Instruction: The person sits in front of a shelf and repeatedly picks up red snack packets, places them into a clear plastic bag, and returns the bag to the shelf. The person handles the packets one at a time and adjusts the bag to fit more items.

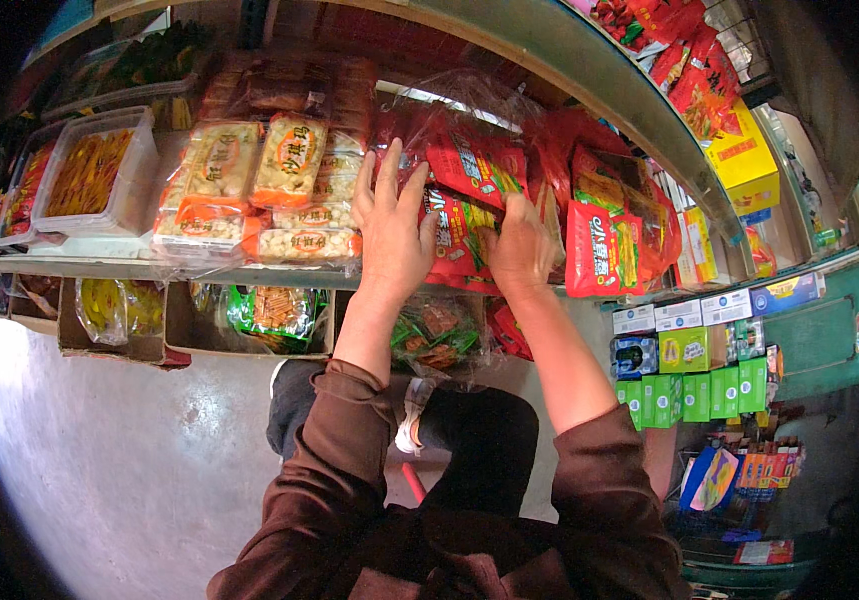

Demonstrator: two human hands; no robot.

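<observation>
Red snack packets (474, 161) lie in a clear plastic bag on a shop shelf, in front of me. My left hand (397, 217) rests at the left side of the bag with its fingers spread, between the packets and the wrapped puffed-rice cakes (290, 159). My right hand (523, 247) is at the right side of the packets, fingers bent over their edge; whether it grips one is hidden. To its right, more red packets (603, 251) stand in another clear bag.
Clear plastic tubs (95, 172) of snacks stand at the left. The shelf edge (114, 268) runs across below the goods, with cardboard boxes (249, 349) of packets beneath. An upper shelf (624, 82) curves overhead. Green boxes (722, 394) stand low at the right.
</observation>
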